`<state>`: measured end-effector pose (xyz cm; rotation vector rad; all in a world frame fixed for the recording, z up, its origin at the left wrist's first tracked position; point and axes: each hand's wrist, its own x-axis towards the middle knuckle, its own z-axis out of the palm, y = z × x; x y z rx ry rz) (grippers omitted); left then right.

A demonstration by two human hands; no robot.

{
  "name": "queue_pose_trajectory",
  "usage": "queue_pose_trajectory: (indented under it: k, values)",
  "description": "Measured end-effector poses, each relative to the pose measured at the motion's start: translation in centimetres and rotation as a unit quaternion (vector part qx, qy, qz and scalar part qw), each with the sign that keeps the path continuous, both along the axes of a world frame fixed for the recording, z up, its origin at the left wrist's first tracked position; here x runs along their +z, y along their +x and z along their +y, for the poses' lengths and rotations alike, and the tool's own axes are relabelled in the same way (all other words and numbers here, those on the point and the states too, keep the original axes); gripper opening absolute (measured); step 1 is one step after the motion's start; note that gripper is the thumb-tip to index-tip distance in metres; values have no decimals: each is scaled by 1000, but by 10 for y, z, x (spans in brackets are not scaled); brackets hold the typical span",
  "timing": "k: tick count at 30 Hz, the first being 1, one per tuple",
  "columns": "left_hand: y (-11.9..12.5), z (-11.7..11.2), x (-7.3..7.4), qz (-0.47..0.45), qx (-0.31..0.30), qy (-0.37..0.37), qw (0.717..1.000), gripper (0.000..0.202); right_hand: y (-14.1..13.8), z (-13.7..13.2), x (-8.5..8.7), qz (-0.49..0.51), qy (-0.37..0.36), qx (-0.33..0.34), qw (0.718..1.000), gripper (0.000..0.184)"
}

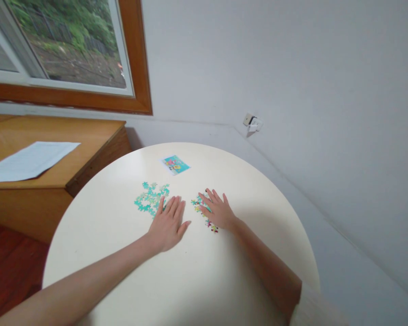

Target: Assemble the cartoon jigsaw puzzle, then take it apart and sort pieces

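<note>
My left hand lies flat on the round white table, fingers stretched out. Its fingertips reach the right edge of a spread of teal and pale green jigsaw pieces, covering a few of them. Over a smaller group of multicoloured jigsaw pieces, my right hand rests with its fingers spread apart. Part of that group is hidden beneath the palm and fingers. Beyond both groups lies a small picture card in teal with pink and yellow figures.
A wooden desk with a white sheet of paper stands to the left of the table. Behind is a white wall with a socket and plug. A wood-framed window is at the upper left.
</note>
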<state>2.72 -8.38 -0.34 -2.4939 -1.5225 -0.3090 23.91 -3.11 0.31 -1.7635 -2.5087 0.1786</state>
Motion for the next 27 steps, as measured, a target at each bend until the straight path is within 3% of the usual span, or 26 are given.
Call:
queue_pose_trajectory:
  k: [5,9,12,17,22,27]
  values:
    - [0,0,0,4,-8,5,1000,59,9,-2,14,81,-29,-46,995,56]
    - [-4,0,5,18,0,-9,1000,59,-5,-12,19,24,13,8,1000,58]
    - [-11,10,11,26,38,-30,999,62,-21,-15,15,-15,37,41,998,59]
    - [-26,36,20,0,180,-114,977,70,-34,-14,4,-34,47,24,998,52]
    - [-28,43,21,-15,189,-157,969,68,-31,-22,2,-34,67,33,997,49]
    - [-28,44,13,-21,191,-137,972,58,-25,-37,2,-24,70,43,996,48]
